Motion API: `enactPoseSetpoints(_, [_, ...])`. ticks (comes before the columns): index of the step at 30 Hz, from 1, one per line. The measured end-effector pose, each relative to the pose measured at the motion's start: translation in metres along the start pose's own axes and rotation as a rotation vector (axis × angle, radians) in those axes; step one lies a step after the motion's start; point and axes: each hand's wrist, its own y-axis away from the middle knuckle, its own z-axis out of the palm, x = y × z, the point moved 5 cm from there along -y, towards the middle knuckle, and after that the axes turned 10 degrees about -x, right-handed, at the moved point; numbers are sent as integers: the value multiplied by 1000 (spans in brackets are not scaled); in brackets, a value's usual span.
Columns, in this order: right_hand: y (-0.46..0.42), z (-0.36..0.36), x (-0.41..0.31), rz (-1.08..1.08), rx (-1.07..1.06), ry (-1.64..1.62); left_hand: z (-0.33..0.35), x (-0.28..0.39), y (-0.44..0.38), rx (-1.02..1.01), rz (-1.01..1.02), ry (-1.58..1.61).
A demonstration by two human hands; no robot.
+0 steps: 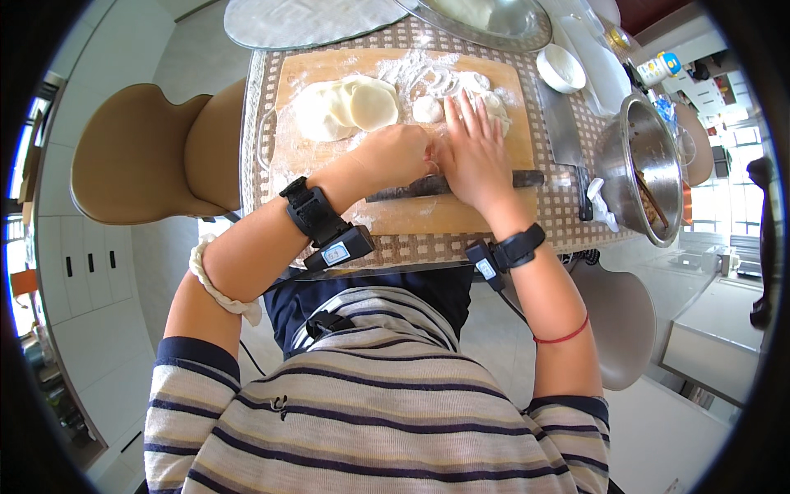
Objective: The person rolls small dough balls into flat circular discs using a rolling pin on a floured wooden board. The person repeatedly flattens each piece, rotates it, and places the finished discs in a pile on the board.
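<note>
A floured wooden board (296, 167) lies before me. My left hand (398, 154) is bent with its fingers curled near the middle of the board; whether it pinches dough is hidden. Beside it, my right hand (478, 151) lies palm down, fingers spread, its palm over part of a dark rolling pin (528, 178). A small round dough piece (428, 109) sits just beyond both hands. Overlapping flat dough wrappers (373, 104) rest at the board's far left. More floured dough pieces (474, 81) lie beyond my right fingers.
Right of the board is a cleaver (558, 123), with a white bowl (561, 68) above it and a steel bowl of filling (639, 160) farther right. A large metal bowl (524, 28) and a round translucent mat (308, 25) stand at the back. Chairs flank the table.
</note>
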Motion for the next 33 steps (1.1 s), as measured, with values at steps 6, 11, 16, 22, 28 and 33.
enactPoseSetpoints(6, [68,-4,-15,-35,-65,-63,-3,-15,9,-53,-119,144])
enactPoseSetpoints(11, [40,-3,-13,-13,-29,20,2,-20,17,-304,-179,408])
enactPoseSetpoints(16, [-1,4,-1,22,-19,33,-2,-7,16,-32,-50,147])
enactPoseSetpoints(22, [16,-2,-13,-30,-30,20,3,-18,7,-25,-8,117])
enactPoseSetpoints(28, [70,-5,-19,-61,-107,-57,-6,-23,22,-251,-274,395])
enactPoseSetpoints(33, [18,1,-14,-20,-74,24,-3,-19,25,-91,-105,229])
